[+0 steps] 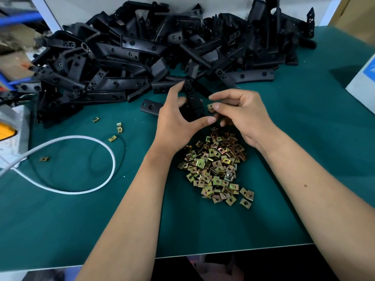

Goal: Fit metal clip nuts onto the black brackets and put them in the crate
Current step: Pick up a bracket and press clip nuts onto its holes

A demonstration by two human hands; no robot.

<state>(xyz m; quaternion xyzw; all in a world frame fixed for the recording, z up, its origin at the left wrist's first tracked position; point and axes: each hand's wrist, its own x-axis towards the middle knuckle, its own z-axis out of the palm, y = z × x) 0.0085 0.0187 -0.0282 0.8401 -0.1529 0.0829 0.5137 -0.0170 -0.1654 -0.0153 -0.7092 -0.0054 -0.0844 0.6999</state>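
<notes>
**Bracket and clip nut held over the green surface**

Black bracket [192, 98] gripped upright-ish in the left hand [178, 118], fingers curled round it, above the green surface [284, 179]. Single clip nut [211, 106] pinched in the right hand [241, 116], just beside the bracket. Loose heap of clip nuts [215, 169] directly beneath both hands. Large pile of black brackets [142, 53] behind. Stray nuts [119, 127] and looped white cable [81, 165] to the left; white box [363, 86] at right edge.

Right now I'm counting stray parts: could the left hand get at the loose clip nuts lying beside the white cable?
Probably not at once: the left hand grips a black bracket. Otherwise the green mat between it and the stray clip nuts looks unobstructed; the white cable lies flat.
</notes>
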